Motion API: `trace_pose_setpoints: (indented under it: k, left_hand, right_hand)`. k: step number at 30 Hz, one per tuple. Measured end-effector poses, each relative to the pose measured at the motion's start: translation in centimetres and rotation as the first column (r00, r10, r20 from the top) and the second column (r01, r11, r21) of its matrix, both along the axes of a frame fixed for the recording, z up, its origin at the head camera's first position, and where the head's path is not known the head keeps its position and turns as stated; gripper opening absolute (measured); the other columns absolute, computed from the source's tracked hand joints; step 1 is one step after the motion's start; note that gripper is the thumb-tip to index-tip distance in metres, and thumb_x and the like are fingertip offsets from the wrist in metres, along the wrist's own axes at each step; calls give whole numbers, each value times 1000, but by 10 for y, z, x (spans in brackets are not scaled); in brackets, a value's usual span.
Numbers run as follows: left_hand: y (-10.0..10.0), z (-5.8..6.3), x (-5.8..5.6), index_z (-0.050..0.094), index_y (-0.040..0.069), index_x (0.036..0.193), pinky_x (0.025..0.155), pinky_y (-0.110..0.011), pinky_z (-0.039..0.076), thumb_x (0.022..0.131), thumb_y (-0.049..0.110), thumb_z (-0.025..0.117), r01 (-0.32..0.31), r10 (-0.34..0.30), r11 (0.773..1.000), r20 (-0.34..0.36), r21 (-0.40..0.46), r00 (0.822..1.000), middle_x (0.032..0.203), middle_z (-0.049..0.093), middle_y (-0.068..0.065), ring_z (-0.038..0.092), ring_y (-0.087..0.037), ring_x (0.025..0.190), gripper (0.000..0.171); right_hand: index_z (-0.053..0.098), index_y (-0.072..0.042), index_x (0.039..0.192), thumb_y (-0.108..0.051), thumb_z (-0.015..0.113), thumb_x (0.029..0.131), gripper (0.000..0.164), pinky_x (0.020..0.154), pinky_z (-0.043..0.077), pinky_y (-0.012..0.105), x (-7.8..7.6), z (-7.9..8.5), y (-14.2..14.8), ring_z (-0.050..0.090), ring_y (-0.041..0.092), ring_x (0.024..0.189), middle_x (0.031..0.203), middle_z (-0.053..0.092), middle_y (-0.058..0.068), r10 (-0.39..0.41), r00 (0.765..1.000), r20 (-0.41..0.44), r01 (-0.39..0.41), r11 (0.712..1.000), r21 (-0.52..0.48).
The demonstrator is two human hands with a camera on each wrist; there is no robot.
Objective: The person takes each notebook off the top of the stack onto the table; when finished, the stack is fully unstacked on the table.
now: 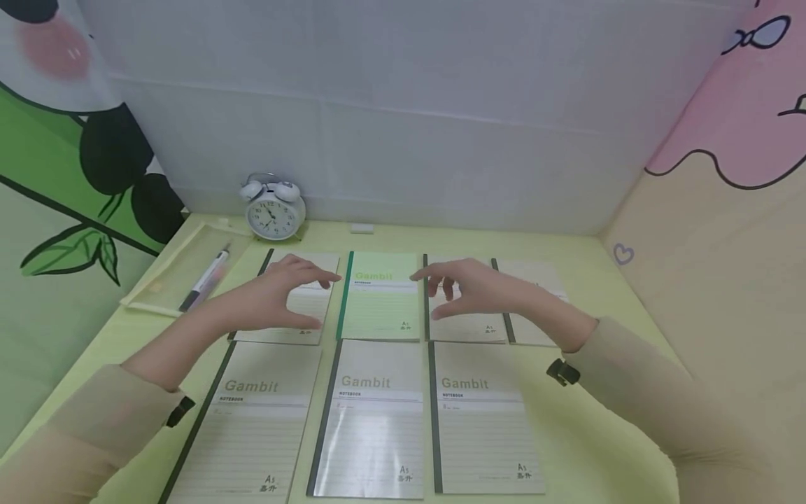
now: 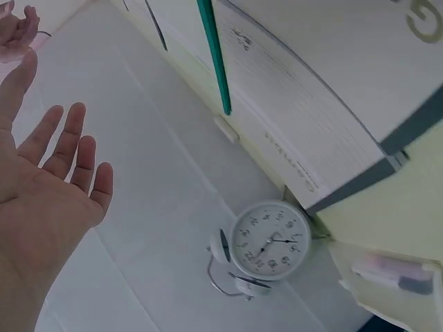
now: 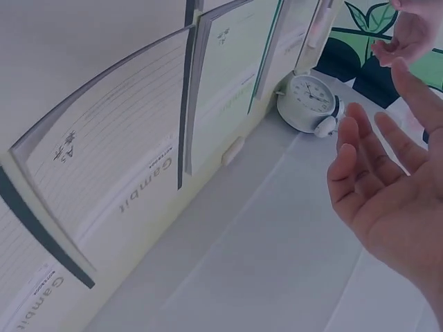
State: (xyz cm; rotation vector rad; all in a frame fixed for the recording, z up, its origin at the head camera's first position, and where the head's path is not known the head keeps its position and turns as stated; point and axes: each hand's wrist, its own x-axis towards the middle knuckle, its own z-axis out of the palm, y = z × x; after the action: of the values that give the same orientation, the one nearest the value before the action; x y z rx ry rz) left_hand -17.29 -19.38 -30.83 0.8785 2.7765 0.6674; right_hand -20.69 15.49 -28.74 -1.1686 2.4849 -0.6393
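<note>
In the head view, my left hand [image 1: 267,299] hovers over the leftmost notebook [image 1: 305,301] of the back row, thumb and fingers spread apart. My right hand [image 1: 481,288] is above another back-row notebook [image 1: 469,330], its fingers loosely bent and holding nothing. Between the two hands lies a notebook with a green cover and dark green spine [image 1: 380,308], marked "Gambit". Both wrist views show bare palms, the left hand [image 2: 52,187] and the right hand [image 3: 394,187], with no object in them.
Three white, grey-spined notebooks form the front row, among them the middle one [image 1: 371,427]. One more [image 1: 535,329] lies at the back right. A white twin-bell alarm clock [image 1: 275,215], a small white block [image 1: 362,228] and a zip pouch [image 1: 160,287] with a pen [image 1: 206,276] are behind and left.
</note>
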Motion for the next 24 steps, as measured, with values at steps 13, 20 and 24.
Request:
trace_pose_setpoints:
  k: [13,20,24]
  left_hand:
    - [-72,-42,-26,39,13,143,101,-63,28,77,48,74,-212,210,977,64,14,976,142,42,-14,28,-38,132,82]
    - [-94,-58,-39,35,8,145,102,-64,23,77,38,77,-272,270,962,101,11,958,146,34,-22,22,-44,134,85]
    - [-100,-67,-45,34,4,144,103,-65,21,74,41,78,-300,299,954,117,-9,947,146,31,-26,20,-48,134,91]
  right_hand:
    - [39,-23,144,-42,73,80,75,99,43,39,-13,-26,-67,43,17,128,145,40,-9,-5,996,92,11,998,-62]
    - [34,-25,147,-43,72,81,78,105,37,37,-19,-54,-92,35,19,136,150,34,-6,-37,993,108,50,993,-111]
    - [33,-25,147,-42,71,82,77,109,32,36,-25,-64,-106,32,18,138,150,34,-4,-68,994,82,76,992,-96]
